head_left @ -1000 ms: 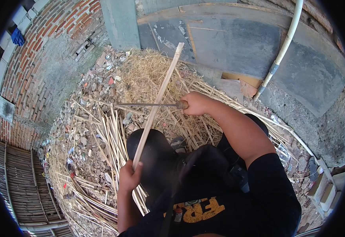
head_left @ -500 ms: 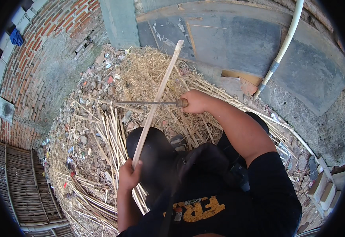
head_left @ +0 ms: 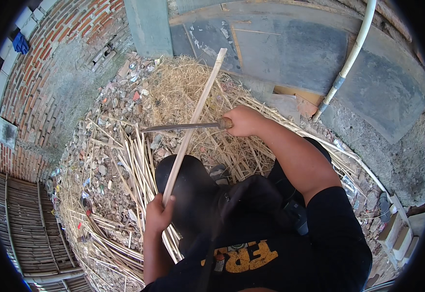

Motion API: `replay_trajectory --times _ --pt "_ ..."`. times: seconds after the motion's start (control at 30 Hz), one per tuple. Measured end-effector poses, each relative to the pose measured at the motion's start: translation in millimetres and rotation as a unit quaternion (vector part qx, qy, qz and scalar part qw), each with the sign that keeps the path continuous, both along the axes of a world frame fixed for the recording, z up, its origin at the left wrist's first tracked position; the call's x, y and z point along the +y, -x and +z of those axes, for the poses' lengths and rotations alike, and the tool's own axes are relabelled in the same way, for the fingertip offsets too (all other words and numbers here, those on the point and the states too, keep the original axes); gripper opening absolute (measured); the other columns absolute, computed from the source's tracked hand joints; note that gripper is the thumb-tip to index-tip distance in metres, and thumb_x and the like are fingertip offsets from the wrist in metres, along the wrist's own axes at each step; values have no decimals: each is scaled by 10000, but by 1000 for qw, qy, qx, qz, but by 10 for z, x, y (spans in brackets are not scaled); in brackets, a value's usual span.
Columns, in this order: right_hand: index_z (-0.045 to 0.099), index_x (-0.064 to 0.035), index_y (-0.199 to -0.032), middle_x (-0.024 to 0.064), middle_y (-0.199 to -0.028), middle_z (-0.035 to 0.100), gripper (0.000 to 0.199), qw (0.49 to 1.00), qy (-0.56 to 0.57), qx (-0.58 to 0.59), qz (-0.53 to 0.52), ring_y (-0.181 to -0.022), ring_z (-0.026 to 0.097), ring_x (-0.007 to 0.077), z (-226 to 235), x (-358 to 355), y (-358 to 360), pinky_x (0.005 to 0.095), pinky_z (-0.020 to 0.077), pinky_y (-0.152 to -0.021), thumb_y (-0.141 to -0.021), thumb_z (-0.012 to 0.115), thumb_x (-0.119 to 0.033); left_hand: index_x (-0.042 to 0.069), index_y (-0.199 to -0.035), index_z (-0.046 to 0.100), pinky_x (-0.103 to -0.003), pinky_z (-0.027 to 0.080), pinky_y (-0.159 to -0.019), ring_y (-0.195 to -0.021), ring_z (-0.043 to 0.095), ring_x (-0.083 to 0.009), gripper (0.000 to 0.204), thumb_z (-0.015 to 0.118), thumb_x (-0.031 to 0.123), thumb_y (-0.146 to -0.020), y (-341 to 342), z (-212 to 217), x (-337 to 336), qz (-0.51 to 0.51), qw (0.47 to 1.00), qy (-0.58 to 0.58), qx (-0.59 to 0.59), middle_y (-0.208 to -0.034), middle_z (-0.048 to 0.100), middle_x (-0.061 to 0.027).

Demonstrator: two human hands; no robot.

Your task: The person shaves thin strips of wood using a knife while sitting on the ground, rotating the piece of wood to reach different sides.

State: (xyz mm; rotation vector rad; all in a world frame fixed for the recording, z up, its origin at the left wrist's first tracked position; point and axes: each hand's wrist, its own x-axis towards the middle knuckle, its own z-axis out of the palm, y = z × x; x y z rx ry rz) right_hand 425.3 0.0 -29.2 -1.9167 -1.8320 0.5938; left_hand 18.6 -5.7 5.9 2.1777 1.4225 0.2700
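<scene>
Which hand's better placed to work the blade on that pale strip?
Likely the right hand: it grips the long knife, which crosses the pale strip. The left hand holds the strip's lower part.

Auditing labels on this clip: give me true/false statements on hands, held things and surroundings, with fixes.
1. The left hand holds a long wooden strip. True.
2. The right hand holds a knife. True.
3. The knife runs parallel to the strip. False: it crosses the strip.
4. A pale pipe stands at the picture's upper right. True.
5. The right hand touches the pipe. False: it is apart from it.
6. The strip is black. False: it is pale.
</scene>
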Motion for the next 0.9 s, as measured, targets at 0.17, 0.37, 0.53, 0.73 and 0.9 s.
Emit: replay_trajectory --times 0.17,0.37,0.53,0.73,0.9 --pt "711 -65 -927 200 -805 683 254 998 6 -65 10 -802 672 401 220 -29 90 483 535 -729 -727 699 -222 -18 -798 580 -427 454 -544 -535 597 -312 431 664 374 -956 46 -41 -8 -1 1000 -21 -9 -588 574 -191" --pt "709 -86 -982 179 -905 710 260 994 42 23 -101 -880 692 364 113 5 -217 473 550 -800 -771 705 -238 -11 -790 580 -438 454 -541 -543 605 -358 436 663 384 -954 -5 -37 -7 -6 999 -36 1 -582 568 -199" --pt "706 -91 -974 172 -913 715 250 997 50 -35 -48 -890 693 361 265 -83 49 473 548 -803 -769 709 -232 -5 -782 575 -435 448 -531 -541 603 -376 439 666 389 -951 18 -13 -13 -9 999 -34 3 -577 565 -203" --pt "710 -76 -1006 173 -934 717 294 995 94 -2 -11 -919 694 358 142 36 4 455 548 -822 -771 720 -253 -8 -776 570 -440 452 -539 -546 604 -378 450 665 396 -952 -13 13 -6 -4 1000 -11 0 -587 570 -207" --pt "693 13 -1088 242 -1005 701 431 988 69 70 -120 -973 682 378 -64 70 -293 433 536 -892 -781 718 -289 -7 -775 562 -450 452 -540 -553 599 -395 459 654 404 -958 23 11 16 -17 998 -44 36 -589 568 -214"
